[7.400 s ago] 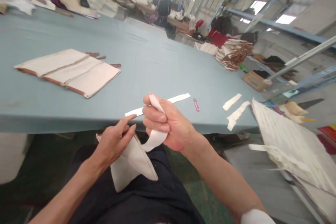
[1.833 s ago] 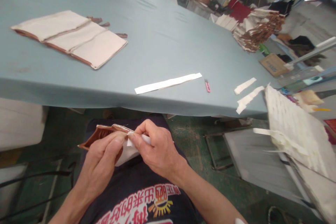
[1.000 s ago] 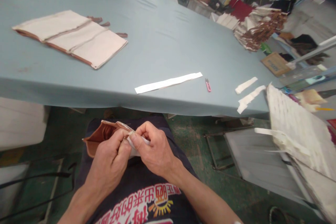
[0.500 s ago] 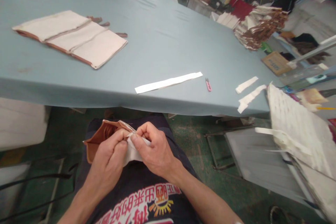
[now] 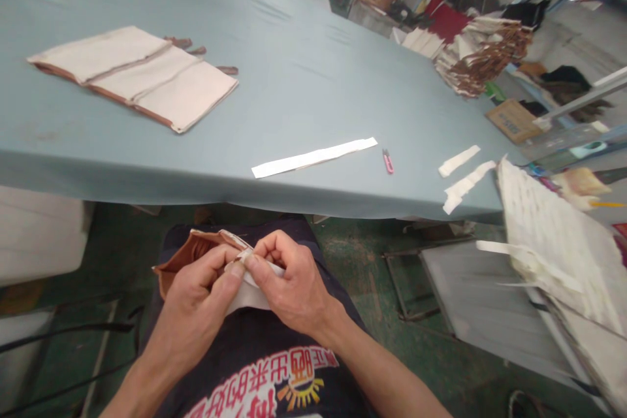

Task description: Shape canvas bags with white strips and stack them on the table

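Observation:
On my lap lies a brown fabric piece with a white lining (image 5: 251, 297), like a sewn bag or pouch, its brown side (image 5: 183, 255) folded open at the left. My left hand (image 5: 203, 287) pinches its edge between thumb and fingers. Close against it, my right hand (image 5: 289, 281) grips the same white edge, thumb pressed down. The two thumbs nearly meet at the seam. What exactly sits between the fingertips is too small to make out.
Ahead stands a table with a blue-green cover (image 5: 304, 98). It bears a flat white-and-brown panel (image 5: 142, 75), a white strip (image 5: 313, 157), pink thread snips (image 5: 387, 161) and scraps (image 5: 460, 160). A stack of white cloth (image 5: 548, 241) stands at right.
My left thumb has shifted up and right, closer to the right thumb at the edge. The brown piece stays on my lap. The view has tilted slightly.

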The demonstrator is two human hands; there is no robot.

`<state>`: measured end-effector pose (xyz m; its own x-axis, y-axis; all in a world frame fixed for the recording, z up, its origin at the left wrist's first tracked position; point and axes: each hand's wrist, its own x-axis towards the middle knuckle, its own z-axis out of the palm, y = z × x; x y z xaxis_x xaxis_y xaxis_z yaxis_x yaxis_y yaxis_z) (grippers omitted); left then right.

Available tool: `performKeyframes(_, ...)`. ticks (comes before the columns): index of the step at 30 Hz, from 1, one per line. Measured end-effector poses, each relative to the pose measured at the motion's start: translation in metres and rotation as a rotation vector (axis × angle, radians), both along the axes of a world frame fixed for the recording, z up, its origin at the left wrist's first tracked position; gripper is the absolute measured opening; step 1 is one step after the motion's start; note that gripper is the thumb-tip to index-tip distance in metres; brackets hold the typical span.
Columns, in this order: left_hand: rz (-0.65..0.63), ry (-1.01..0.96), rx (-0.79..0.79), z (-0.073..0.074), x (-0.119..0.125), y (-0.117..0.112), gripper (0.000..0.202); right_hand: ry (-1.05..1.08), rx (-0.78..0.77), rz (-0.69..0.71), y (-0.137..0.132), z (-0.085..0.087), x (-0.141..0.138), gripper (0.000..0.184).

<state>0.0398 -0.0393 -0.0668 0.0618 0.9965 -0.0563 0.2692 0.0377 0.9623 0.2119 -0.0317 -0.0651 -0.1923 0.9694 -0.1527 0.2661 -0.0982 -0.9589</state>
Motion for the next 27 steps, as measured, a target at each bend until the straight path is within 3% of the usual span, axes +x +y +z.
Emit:
performKeyframes(13, 0.078, -0.054, -0.046, 0.003, 0.004, 0.002, 0.035, -0.036, 0.151, 0.010, -0.003, 0.000, 0.002, 0.021)
performKeyframes(27, 0.088, -0.136, -0.104, -0.015, -0.007, -0.004, 0.039, 0.020, 0.033, 0.018, -0.006, -0.003, -0.005, 0.021)
